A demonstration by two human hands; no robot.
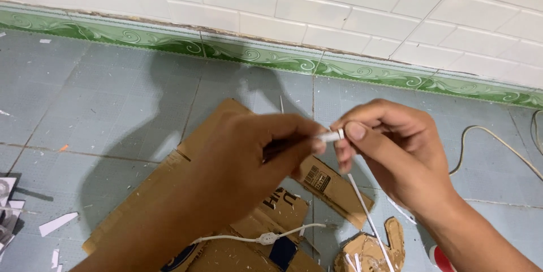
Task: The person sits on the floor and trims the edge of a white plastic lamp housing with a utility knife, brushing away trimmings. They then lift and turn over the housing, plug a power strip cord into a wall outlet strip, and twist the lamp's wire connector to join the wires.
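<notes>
Grey floor tiles (102,102) meet a white wall far behind. Left hand (266,147) and right hand (390,147) both pinch a thin white stick (362,204) at its top end, steadying it above cardboard (226,136); a white cable (492,139) lies right

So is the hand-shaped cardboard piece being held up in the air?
No, the hand-shaped cardboard piece lies on the floor, while both hands pinch a thin white strip above it.

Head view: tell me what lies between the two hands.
In the head view, a thin white strip bridges the gap, pinched by the left hand and the right hand; behind it is blue floor tile.
</notes>
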